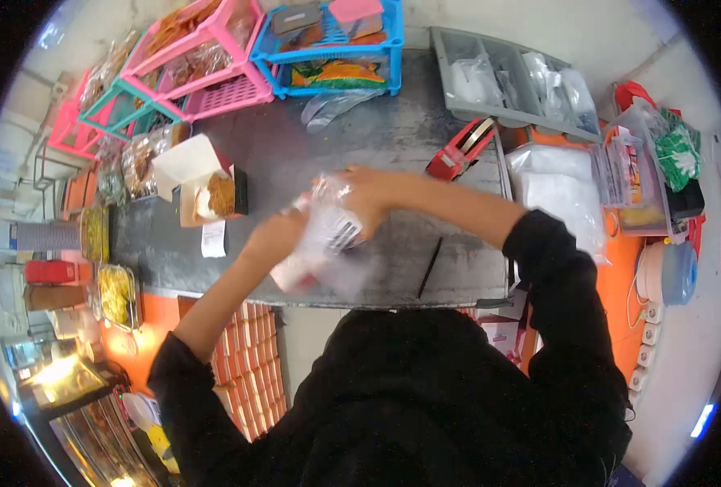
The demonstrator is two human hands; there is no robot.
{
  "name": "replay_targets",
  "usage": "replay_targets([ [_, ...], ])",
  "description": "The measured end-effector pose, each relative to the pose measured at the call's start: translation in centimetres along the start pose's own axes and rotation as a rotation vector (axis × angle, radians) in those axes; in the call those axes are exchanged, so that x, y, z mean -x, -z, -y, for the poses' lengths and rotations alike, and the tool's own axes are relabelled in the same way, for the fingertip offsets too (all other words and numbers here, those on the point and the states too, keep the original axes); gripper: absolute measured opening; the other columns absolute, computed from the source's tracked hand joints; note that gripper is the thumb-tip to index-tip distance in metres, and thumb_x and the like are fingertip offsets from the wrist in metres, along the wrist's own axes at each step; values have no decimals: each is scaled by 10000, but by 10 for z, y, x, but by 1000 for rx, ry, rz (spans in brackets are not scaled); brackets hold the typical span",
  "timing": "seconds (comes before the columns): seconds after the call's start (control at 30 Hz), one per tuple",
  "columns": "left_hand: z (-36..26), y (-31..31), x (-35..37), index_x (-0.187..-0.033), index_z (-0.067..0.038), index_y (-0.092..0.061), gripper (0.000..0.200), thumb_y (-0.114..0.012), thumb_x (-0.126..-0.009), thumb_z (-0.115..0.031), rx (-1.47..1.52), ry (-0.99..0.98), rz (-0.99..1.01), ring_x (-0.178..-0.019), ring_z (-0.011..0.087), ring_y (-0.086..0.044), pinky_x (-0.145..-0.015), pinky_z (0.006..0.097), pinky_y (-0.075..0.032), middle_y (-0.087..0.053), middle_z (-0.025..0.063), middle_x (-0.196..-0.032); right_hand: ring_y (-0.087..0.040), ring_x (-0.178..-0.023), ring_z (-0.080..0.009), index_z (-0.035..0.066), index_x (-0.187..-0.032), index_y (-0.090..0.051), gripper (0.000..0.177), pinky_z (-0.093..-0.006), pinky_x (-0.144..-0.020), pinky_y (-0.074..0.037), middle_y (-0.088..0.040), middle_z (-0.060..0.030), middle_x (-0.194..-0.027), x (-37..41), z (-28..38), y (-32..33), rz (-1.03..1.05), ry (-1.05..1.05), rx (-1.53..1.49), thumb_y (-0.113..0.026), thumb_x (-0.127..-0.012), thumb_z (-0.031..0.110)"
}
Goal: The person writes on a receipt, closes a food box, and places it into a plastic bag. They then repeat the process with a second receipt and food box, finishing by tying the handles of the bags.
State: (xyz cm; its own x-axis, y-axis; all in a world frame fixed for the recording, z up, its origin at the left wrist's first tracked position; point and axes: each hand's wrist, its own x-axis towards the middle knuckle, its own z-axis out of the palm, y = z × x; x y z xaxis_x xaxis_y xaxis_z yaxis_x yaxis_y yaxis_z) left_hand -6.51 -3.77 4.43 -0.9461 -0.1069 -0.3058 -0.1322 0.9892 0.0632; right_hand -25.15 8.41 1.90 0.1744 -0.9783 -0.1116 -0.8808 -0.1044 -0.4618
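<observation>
Seen from above, a person in a black long-sleeved top (425,390) fills the picture from 5 to 7 o'clock and reaches both arms across a grey worktop (376,138) at the centre.

A pink tiered rack (214,49) of packaged snacks sits at 11 o'clock, and a blue rack (336,49) at 12. At 1 o'clock lies a grey divided tray (440,73) holding clear bags. A stack of clear plastic sheets (559,191) lies at 3 o'clock, and an open white carton (190,162) of fried food at 9.

At the centre both hands hold up a clear plastic bag (328,231) with a barcode label. Its long axis runs from 7 o'clock to 1 o'clock. A red tape dispenser (462,150) sits on the worktop at 2 o'clock from the bag, near the right forearm and well apart from the left.

The right hand (368,195) is at the bag's upper end, at 1 o'clock, with its fingers curled over the plastic. The left hand (275,239) is at 9 o'clock from the bag and looks closed against its lower side. Blur and plastic hide its fingertips.

A small receipt (213,239) lies below the carton.
</observation>
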Motion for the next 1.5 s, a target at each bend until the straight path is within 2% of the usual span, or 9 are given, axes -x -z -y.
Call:
replay_targets([
  [0.1, -33, 19, -27, -935, -68, -509, 145, -478, -812, -139, -203, -472, 85, -668, 302, -617, -565, 429, -504, -611, 139, -766, -456, -1186, -229, 305, -1256, -462, 538, -611, -952, -303, -416, -11, -1353, -43, -25, 2, -334, 733, 487, -606, -744, 225],
  [0.23, -57, -2, -46, -951, -88, -500, 160, -496, -797, -131, -39, -678, -78, -671, 275, -620, -557, 413, -507, -599, 114, -770, -513, -1117, -243, 242, -1183, -543, 419, -551, -899, -386, -505, -38, -1259, -35, 0, 27, -621, 592, 505, -566, -770, 179],
  [0.33, -66, -6, -37, -985, -88, -496, 190, -493, -795, -103, 40, -380, -220, -705, 266, -620, -568, 392, -507, -589, 93, -820, -608, -876, -262, 120, -984, -631, 197, -378, -750, -471, -641, -75, -927, 28, -49, 79, -917, -441, 272, -534, -814, 142],
  [0.43, -98, -13, -24, -985, -82, -497, 218, -499, -768, -100, 194, 74, -311, -702, 247, -592, -539, 354, -492, -561, 88, -846, -589, -833, -327, 18, -898, -635, 180, -406, -704, -475, -619, -158, -848, 120, -184, 112, -1587, -752, 216, -541, -749, 52],
  [0.67, -126, -61, -11, -1052, 25, -515, 289, -492, -772, -40, 1356, 950, -463, -909, 394, -548, -804, 432, -435, -558, 201, -1019, -615, -794, -396, 16, -789, -658, 147, -449, -703, -498, -632, -214, -807, 134, -339, 81, -643, -1068, 204, -636, -690, 122],
  [0.93, -143, -103, -1, -1146, 92, -452, 355, -479, -810, -19, 1493, 895, -711, -1104, 425, -421, -951, 451, -344, -431, 294, -1179, -631, -793, -342, 87, -736, -674, 122, -422, -713, -496, -651, -163, -794, 139, -314, 85, -980, -1127, 101, -652, -664, 183],
  [1.0, -149, -82, -1, -1148, 95, -436, 354, -484, -812, -4, 459, 565, -605, -1085, 441, -400, -960, 459, -317, -430, 287, -1143, -630, -788, -349, 81, -746, -669, 122, -428, -697, -495, -650, -160, -808, 151, -309, 88, -1030, -1007, 59, -629, -675, 172],
  [1.27, -142, -41, -11, -1086, 54, -520, 342, -484, -746, 48, 1538, 906, -760, -1015, 343, -498, -900, 339, -382, -512, 230, -1087, -642, -804, -290, 117, -746, -696, 204, -363, -726, -488, -669, -115, -822, 165, -348, 94, -913, -1194, -351, -714, -625, 280],
  [1.5, -142, -25, 9, -938, -9, -637, 254, -553, -700, -27, 689, 392, -876, -874, 312, -592, -774, 338, -469, -616, 141, -943, -550, -589, -154, 68, -671, -631, 177, -300, -580, -412, -610, -57, -626, 166, -305, 89, -1183, -988, -122, -734, -677, 212],
])
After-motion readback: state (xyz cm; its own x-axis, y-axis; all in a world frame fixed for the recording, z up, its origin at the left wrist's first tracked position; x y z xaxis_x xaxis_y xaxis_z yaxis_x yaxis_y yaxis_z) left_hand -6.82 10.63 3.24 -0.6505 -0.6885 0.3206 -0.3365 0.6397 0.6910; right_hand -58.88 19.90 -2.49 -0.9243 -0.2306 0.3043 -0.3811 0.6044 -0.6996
